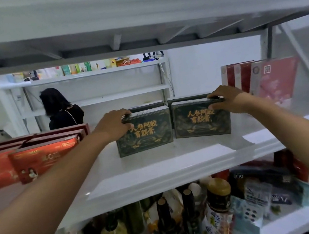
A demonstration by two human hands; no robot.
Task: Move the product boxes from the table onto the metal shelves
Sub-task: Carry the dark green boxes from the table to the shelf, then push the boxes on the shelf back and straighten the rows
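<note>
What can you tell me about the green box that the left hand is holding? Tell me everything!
The green box is dark green with gold writing and gold swirls on its front, and looks like cardboard. It stands upright on the white shelf, front facing us. The left hand grips its top left corner, fingers curled over the top edge. A twin box stands just to its right.

Bare shelf [157,169] lies open before two upright green boxes [149,142] (narrow gap between them). Stacked red boxes [35,160] block the left, leaning pink boxes [277,81] the right; the upper shelf [134,19] limits headroom from above.
</note>
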